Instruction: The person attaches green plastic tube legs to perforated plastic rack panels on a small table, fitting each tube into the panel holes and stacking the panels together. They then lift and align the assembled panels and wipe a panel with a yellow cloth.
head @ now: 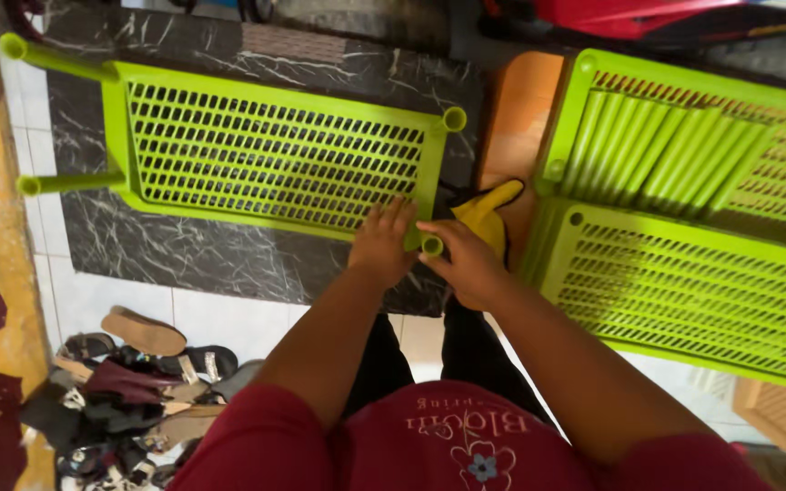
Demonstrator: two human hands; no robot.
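**Green shelf panel under both my hands**

Green slatted shelf panel [275,150] lies flat on the dark marbled floor slab [184,255] in front of me, the biggest thing near my hands. I count four corner sockets on it; two on the far left carry green tubes [65,182] sticking out, two in all there. The near right corner socket [431,244] is where I am working.

To my right lie two more panels of the same green: one [684,291] flat and close, one [757,182] behind it with a bundle of loose green tubes [666,155] lying on it. I cannot count those tubes surely.

My left hand [382,241] rests flat on the panel's edge, fingers together, holding nothing. My right hand [466,264] curls around the corner socket, thumb and fingers pinching it.

One yellow piece [488,218] lies just behind my right hand. A heap of sandals [129,382] sits at my lower left, too tangled to count.
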